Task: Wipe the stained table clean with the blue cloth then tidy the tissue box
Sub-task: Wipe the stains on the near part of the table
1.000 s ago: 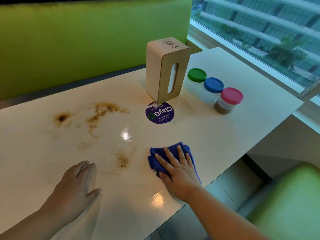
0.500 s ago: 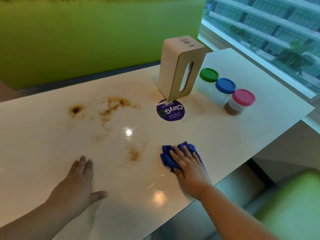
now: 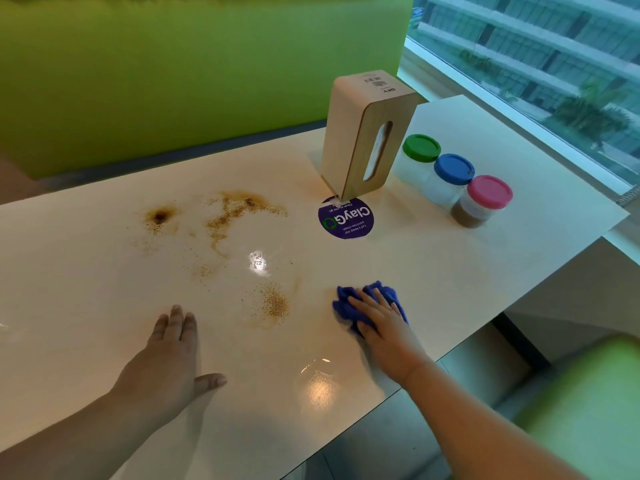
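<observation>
The blue cloth (image 3: 349, 306) lies bunched on the worktop (image 3: 433, 265) near its front edge, with no clear long axis. The right hand (image 3: 388, 336) presses flat on it, fingers straight and spread, pointing to 11 o'clock. At 9 o'clock from the cloth is a grainy brown stain (image 3: 275, 303); larger stains (image 3: 239, 209) spread at 11 o'clock. The left hand (image 3: 166, 358) rests palm down on bare worktop, fingers straight, holding nothing. The tissue box (image 3: 360, 140) stands on end at 12 o'clock from the cloth, long axis upright, its slot facing 4 o'clock toward three lidded jars (image 3: 453, 168). A purple round sticker (image 3: 346, 218) touches its base. A green bench back (image 3: 173, 81) runs behind; a window (image 3: 554, 64) is at 2 o'clock.
</observation>
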